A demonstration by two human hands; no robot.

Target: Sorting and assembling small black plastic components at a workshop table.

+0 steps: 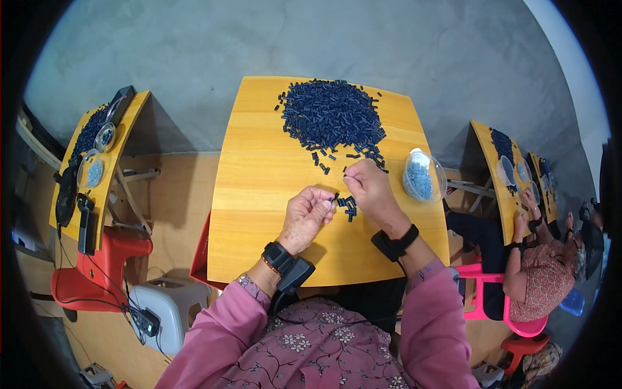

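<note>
My left hand [310,212] is closed in a pinch, with a small dark blue plastic piece [334,198] between thumb and forefinger. To its right, slightly farther from me, my right hand [368,187] is closed with its fingertips together; whatever they grip is too small to make out. Between and just below the hands lies a small cluster of dark blue pieces [350,209], short and tube-like. A large pile of the same pieces [330,113] covers the table's far middle, with some strays spilling toward my hands.
On the yellow wooden table [249,194], a clear round tub [443,185] of light blue bits stands right of my right hand. Similar tables [133,117] flank mine. A person [541,275] works at the right one. A red chair [103,266] and grey stool [162,318] stand left.
</note>
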